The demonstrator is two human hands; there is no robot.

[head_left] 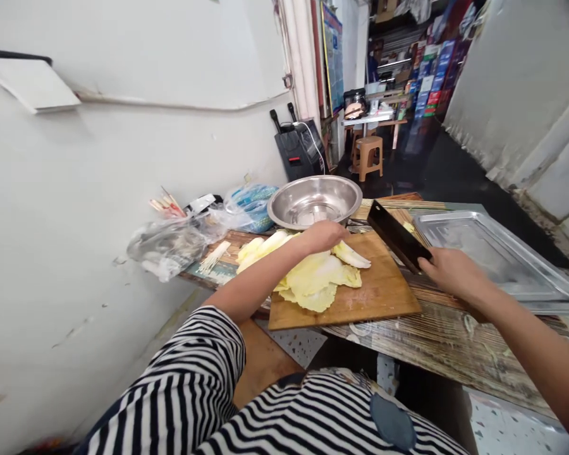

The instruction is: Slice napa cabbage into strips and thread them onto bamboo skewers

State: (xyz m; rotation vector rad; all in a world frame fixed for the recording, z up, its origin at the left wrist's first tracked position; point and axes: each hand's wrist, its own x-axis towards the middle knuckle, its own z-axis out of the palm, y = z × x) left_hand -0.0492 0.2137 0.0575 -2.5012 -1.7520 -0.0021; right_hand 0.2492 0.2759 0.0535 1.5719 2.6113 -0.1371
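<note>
A right hand [443, 270] grips a dark cleaver [397, 237] beside the right edge of a cutting board [384, 297], while the left hand [330, 234] reaches over pale cabbage leaves [317, 278] near its far edge; whether those fingers hold anything cannot be told. The layered leaves, heaped on the board's left half and spilling past its left edge, could slide under an uneven press. The board's near left corner appears to overhang the bench [440, 332], so weight there might tip it; fingers amid loose leaves would risk a cut.
</note>
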